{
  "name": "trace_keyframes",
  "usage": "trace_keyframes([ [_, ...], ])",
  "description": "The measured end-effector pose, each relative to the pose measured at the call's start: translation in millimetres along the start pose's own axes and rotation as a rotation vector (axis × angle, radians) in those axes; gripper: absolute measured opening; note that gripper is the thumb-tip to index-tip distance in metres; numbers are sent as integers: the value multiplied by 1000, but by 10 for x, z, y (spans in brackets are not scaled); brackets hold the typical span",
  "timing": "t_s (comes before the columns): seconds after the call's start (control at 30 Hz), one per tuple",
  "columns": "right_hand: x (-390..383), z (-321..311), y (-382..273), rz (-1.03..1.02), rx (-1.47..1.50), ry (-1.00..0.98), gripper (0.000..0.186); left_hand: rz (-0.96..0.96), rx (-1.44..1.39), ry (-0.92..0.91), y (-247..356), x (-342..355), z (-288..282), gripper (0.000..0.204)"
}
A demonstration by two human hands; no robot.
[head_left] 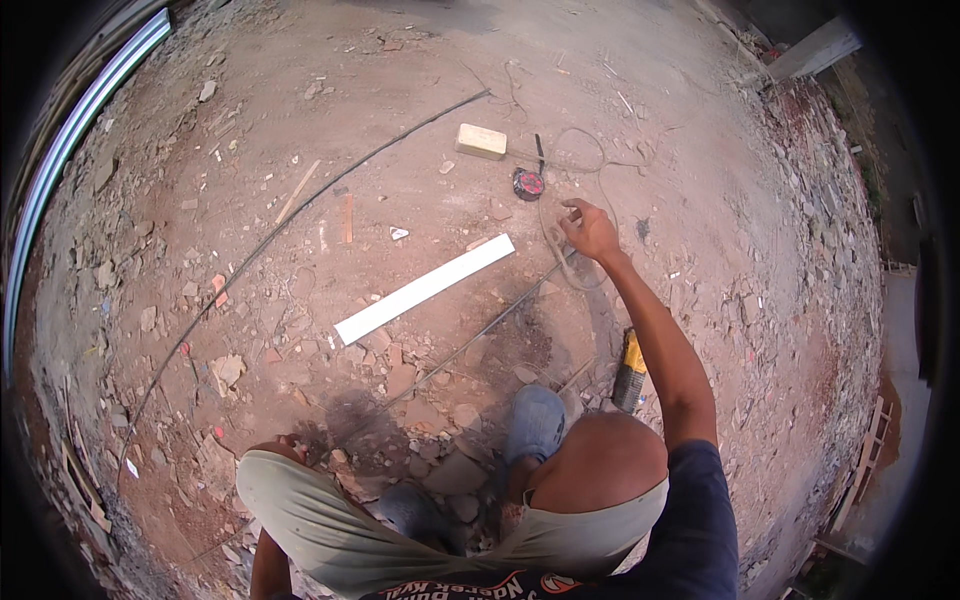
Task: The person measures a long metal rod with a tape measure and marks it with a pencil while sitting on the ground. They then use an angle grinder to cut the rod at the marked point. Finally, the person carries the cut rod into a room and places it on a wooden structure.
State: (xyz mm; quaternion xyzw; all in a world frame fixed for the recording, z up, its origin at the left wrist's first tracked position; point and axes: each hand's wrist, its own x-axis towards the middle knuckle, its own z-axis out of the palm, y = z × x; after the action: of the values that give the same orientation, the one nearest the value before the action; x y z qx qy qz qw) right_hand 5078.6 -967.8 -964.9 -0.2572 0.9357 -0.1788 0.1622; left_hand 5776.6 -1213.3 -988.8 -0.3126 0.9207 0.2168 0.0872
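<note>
My right hand point(588, 230) reaches out with fingers loosely curled and apart, over a looped cord point(605, 190) and near a thin dark rod point(500, 318). Just above it lies a red and black tape measure point(528, 184), with a pale block point(481, 142) farther up. A white flat strip point(424, 288) lies left of the hand. Beside my right forearm is a yellow and black tool point(628, 370), partly hidden. Of my left hand point(292, 442) only some fingers show behind my left knee; whether they hold anything is unclear.
Dusty ground scattered with rubble surrounds my sandaled feet point(535, 430). A long dark rod point(390, 141) crosses the left side. A shiny metal channel point(90, 117) runs along the left edge. A concrete post point(810, 55) stands at upper right; wooden pieces point(862, 460) lie along the right edge.
</note>
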Motion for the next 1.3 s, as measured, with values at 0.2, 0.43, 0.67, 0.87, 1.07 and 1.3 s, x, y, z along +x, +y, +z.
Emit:
trace_keyframes([
  [0.2, 968, 607, -217, -211, -141, 121, 71, 22, -29, -45, 2, -50, -66, 26],
  [0.43, 841, 315, -142, -158, 143, 276, 81, 70, -84, -80, -84, 173, 45, 25],
  [0.67, -335, -43, -1589, -322, 1099, 25, 71, 105, -153, -153, -208, 425, -72, 24],
  [0.87, -1406, 272, -1866, -224, 1520, -542, 60, 388, -24, -166, 304, 1250, -684, 24],
  [1.07, -1913, 513, -2528, -127, 1588, -724, 59, 390, -154, -226, 1081, 1761, -2426, 53],
  [1.3, -1829, 249, -2660, -160, 1566, -755, 51, 482, -797, 151, 2388, 1666, -1891, 52],
])
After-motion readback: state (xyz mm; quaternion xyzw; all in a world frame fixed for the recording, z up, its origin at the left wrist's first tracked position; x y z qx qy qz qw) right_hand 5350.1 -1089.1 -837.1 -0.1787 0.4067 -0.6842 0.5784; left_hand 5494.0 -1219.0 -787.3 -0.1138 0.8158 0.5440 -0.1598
